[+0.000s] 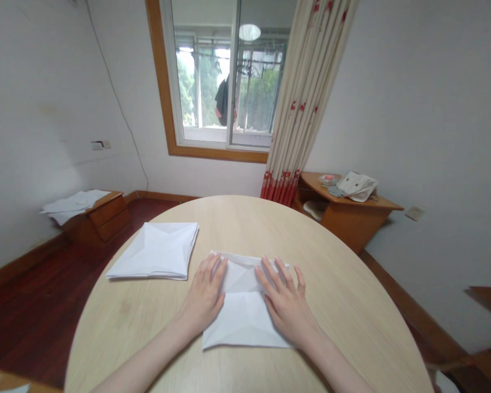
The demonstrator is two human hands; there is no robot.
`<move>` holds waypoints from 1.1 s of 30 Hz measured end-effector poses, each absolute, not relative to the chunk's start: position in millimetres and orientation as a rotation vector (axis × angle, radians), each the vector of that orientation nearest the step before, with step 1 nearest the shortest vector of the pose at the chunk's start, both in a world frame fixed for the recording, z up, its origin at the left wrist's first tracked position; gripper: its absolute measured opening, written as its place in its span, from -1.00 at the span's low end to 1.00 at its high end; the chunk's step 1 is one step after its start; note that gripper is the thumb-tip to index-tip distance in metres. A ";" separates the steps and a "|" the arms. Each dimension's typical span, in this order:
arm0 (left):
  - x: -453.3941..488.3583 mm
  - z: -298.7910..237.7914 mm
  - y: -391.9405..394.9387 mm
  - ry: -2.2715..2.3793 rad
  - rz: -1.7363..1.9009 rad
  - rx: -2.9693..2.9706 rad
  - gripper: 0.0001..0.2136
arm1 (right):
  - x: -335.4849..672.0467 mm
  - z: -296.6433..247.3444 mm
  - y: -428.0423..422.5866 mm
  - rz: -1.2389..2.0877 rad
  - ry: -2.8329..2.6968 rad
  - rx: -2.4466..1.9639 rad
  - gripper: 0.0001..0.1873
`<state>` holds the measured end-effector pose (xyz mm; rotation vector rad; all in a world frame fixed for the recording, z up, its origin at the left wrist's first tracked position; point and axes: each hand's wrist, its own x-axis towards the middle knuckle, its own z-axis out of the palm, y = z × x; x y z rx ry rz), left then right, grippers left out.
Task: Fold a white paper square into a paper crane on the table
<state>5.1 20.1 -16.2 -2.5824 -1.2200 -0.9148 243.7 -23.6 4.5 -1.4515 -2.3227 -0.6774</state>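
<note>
Both hands flat, fingers spread: left hand (207, 297), right hand (284, 300) pressing white creased paper (241, 319) on table (352, 305). Folded stack (155, 251) far left.

Matt white creased paper sheet (243, 311), smooth pale wood-grain table (352, 305)

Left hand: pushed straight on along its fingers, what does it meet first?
Only the far edge of the white paper, which the left hand rests on; past that, seemingly bare table to its rim. The folded stack sits left of that line.
</note>
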 end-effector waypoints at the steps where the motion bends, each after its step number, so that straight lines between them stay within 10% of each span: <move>1: 5.0 -17.3 20.3 -1.207 -0.891 -2.595 -0.27 | 243.4 3.7 -23.6 -0.688 -2.332 -1.457 -0.40; 33: 5.9 0.4 6.5 -1.147 -0.554 -2.936 -0.58 | 235.6 -4.6 -28.9 -0.111 -2.507 -1.378 -0.64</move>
